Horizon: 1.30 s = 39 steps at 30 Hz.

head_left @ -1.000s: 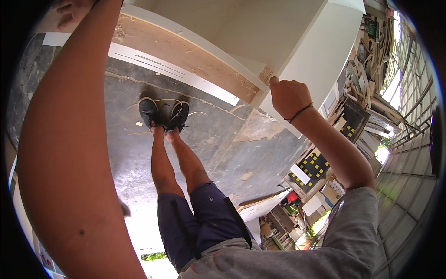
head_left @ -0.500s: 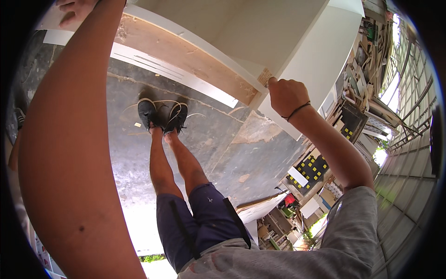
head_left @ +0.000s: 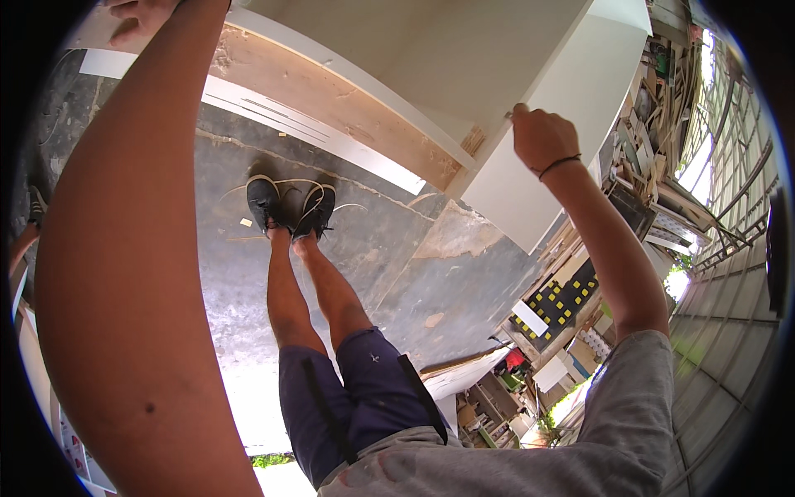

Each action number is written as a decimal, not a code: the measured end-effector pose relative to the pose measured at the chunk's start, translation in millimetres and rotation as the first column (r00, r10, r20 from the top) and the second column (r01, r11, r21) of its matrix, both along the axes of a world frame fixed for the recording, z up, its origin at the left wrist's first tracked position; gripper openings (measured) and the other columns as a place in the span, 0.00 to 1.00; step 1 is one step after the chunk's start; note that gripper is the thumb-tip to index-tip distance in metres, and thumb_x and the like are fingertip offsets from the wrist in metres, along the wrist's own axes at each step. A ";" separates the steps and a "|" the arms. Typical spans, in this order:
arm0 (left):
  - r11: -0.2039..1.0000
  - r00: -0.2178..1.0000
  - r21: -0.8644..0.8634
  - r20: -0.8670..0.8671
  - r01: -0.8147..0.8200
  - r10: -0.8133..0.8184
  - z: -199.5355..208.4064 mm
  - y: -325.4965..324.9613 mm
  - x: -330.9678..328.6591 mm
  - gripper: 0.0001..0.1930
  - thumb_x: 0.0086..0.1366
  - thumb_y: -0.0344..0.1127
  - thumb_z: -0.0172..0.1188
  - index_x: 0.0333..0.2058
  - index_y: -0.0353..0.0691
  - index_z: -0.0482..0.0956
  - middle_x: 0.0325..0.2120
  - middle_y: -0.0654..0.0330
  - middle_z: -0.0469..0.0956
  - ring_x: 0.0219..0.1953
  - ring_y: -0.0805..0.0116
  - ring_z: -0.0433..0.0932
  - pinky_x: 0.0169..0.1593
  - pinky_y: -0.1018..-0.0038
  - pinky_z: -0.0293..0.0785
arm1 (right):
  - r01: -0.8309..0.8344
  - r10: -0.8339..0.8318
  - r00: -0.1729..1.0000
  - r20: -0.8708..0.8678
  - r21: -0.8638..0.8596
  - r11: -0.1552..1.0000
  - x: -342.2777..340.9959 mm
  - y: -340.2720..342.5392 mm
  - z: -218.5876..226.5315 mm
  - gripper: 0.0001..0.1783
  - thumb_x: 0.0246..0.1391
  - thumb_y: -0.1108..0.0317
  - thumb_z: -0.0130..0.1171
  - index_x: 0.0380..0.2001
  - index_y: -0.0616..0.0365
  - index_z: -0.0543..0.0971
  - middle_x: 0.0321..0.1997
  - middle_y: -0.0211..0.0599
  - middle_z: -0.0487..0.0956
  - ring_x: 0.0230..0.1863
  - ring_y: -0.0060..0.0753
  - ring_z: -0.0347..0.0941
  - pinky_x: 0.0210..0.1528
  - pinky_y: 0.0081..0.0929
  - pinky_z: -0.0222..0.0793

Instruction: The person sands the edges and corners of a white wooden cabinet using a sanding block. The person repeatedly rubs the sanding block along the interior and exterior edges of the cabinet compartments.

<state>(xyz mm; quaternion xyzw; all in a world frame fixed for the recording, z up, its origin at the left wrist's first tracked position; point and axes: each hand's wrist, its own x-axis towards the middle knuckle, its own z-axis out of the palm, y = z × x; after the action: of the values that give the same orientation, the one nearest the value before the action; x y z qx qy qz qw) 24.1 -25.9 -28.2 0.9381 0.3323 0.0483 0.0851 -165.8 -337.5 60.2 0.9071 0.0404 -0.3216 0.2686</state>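
A large white box-shaped cabinet fills the upper middle, with a bare wooden strip along its near side. My right hand is closed in a fist at the edge of its right side panel. A small tip shows by the thumb, but what the fingers grip is too small to make out. Far up at the left, my left hand rests on the cabinet with its fingers stretched out, partly cut off by the frame. My left forearm covers much of the left side.
Below the cabinet lies a white board on the grey concrete floor. Thin curled strips lie around my shoes. Stacked wood offcuts and a black panel with yellow squares stand at right. Another person's foot shows far left.
My right hand has moved up and to the right along the side panel's edge, away from the cabinet's near corner. My left hand stays at nearly the same place.
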 end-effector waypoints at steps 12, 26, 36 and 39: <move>0.997 0.999 0.081 -0.032 -0.020 0.023 -7.7 -1.4 4.3 0.23 0.61 0.52 0.47 0.51 0.49 0.73 0.64 0.47 0.49 0.64 0.59 0.52 0.60 0.52 0.53 | -0.027 0.028 0.996 0.080 -0.011 1.000 2.6 -21.8 0.3 0.09 0.53 0.67 0.44 0.34 0.55 0.73 0.21 0.39 0.78 0.24 0.43 0.78 0.25 0.38 0.73; 0.998 0.999 0.047 -0.008 -0.039 0.040 -2.1 -2.9 5.6 0.24 0.60 0.52 0.47 0.52 0.49 0.72 0.64 0.48 0.48 0.65 0.61 0.52 0.61 0.51 0.52 | -0.022 0.021 0.999 0.024 0.031 0.999 2.8 -4.6 5.9 0.09 0.53 0.67 0.44 0.34 0.56 0.74 0.22 0.44 0.78 0.26 0.44 0.78 0.27 0.40 0.73; 1.000 0.999 -0.002 -0.022 -0.026 0.026 2.4 -0.7 2.2 0.24 0.61 0.50 0.47 0.52 0.46 0.73 0.64 0.47 0.48 0.66 0.59 0.50 0.62 0.51 0.50 | -0.122 0.122 0.992 -0.024 0.025 0.992 5.1 -5.0 -5.9 0.09 0.53 0.66 0.46 0.31 0.55 0.74 0.20 0.42 0.78 0.24 0.45 0.77 0.26 0.40 0.72; 0.998 0.999 0.054 -0.013 -0.034 0.035 -5.7 -0.7 1.6 0.23 0.60 0.49 0.48 0.51 0.46 0.73 0.64 0.47 0.48 0.66 0.59 0.50 0.62 0.51 0.51 | -0.164 0.179 0.977 -0.118 0.125 0.978 -27.0 23.3 -4.5 0.07 0.52 0.67 0.47 0.28 0.57 0.73 0.19 0.44 0.77 0.24 0.44 0.77 0.26 0.39 0.72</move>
<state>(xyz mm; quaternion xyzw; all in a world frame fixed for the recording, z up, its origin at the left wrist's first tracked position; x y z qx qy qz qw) 25.7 -26.6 -33.8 0.9345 0.3475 0.0524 0.0566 -192.8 -314.2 55.7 0.8915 0.1543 -0.3520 0.2399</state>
